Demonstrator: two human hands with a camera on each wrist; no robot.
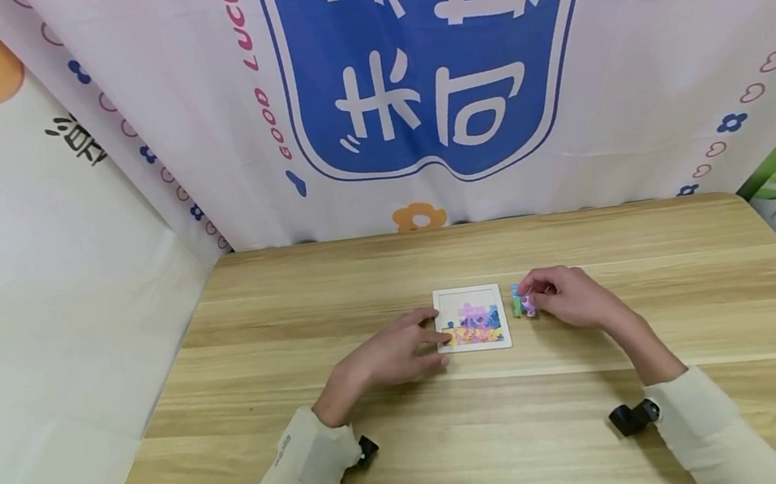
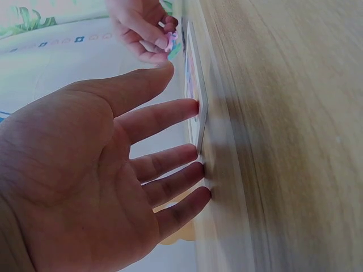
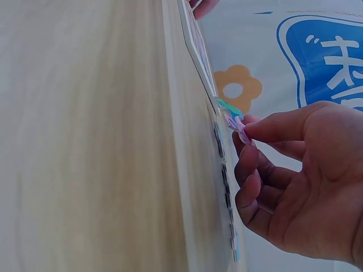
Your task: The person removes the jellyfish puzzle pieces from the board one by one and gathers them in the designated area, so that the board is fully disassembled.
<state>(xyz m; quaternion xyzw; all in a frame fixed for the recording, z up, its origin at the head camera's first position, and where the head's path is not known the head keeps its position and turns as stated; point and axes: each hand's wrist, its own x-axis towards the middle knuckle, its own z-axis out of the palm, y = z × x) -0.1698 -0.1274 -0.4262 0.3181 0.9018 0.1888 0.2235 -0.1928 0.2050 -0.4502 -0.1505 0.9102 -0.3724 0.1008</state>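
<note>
Wooden worktop (image 1: 314, 464) in pale grain fills the view, backed by printed cloth banners (image 1: 424, 65). Near its middle lies a white-framed puzzle board (image 1: 472, 318), partly filled. The left hand (image 1: 392, 356) rests open, straight fingertips touching the board's left edge. The right hand (image 1: 568, 298), just right of the board, pinches a small puzzle piece (image 1: 527, 304) between thumb and fingers. The piece looks thin, light and stiff, best held by its edges.

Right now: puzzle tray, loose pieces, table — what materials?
Puzzle tray: likely cardboard or thin board; white matte border, thin flat edge. Loose pieces pinched by the right hand: thin printed card, probably. Table: wood-grain top, matte; possibly laminate.
</note>
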